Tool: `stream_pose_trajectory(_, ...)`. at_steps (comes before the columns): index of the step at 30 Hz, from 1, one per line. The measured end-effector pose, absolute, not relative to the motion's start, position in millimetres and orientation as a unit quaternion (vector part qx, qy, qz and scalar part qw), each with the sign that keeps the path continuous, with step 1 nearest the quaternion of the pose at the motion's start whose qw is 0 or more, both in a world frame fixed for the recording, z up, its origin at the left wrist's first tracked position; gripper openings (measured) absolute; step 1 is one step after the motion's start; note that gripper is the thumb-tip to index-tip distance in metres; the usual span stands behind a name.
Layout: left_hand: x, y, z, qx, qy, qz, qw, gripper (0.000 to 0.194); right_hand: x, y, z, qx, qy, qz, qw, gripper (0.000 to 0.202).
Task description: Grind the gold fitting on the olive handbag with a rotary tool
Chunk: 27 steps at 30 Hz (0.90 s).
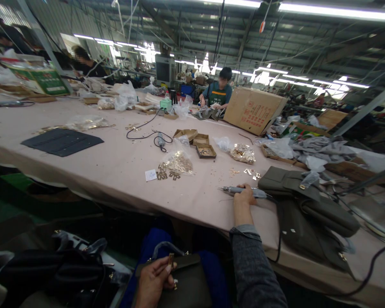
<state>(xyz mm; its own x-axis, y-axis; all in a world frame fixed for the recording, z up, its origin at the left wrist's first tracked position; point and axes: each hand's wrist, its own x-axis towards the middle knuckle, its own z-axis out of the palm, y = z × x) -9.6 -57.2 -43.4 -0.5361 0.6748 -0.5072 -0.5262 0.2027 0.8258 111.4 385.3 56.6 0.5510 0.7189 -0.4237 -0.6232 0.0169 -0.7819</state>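
— Hands together or apart?

— Well apart. Grips a grey electric screwdriver [259,193] in the right hand [244,196], out over the pinkish table [125,179], with the bit pointing left.

— And in the left hand [155,278]?

— Pinches a small gold-coloured fitting [171,259] upright, low over an olive-green bag [192,280] on the blue-covered lap [152,241]. Cannot tell whether touching the bag or held clear.

— And just right of the right hand?

— Piled olive-green bag pieces [284,182], along the table edge.

— Beyond that hand?

— Loose metal plates [252,173] nearby, then a plastic bag of shiny parts [243,153]. Farther out, a tilted cardboard box [253,110], with 1 co-worker [223,92] in a green apron behind.

— Left of the right hand?

— A plastic bag of gold-coloured fittings [179,162], partly spilled beside a white label [150,175]. Past those, 3 cardboard trays [205,151] and a corded tool [161,139].

— Left of the left hand?

— Black bags [51,273], below table height.
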Motion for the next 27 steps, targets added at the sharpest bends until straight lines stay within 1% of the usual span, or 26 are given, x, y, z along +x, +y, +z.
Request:
stream_pose_trajectory(10,-10,-57,-49,0.061,0.605,0.632,0.48,0.064,113,388,49,-0.524,-0.056,0.444,0.725,0.047)
stream_pose_trajectory(17,-10,-57,-50,0.048,0.606,0.635,0.476,0.065,118,387,44,-0.516,-0.102,0.447,0.724,0.053)
stream_pose_trajectory(23,-10,-58,-49,0.052,0.609,0.634,0.474,0.064,120,382,44,-0.518,-0.067,0.441,0.73,0.048)
stream_pose_trajectory(27,-10,-58,-48,0.051,0.614,0.633,0.468,0.065,122,379,45,-0.514,-0.06,0.44,0.734,0.049)
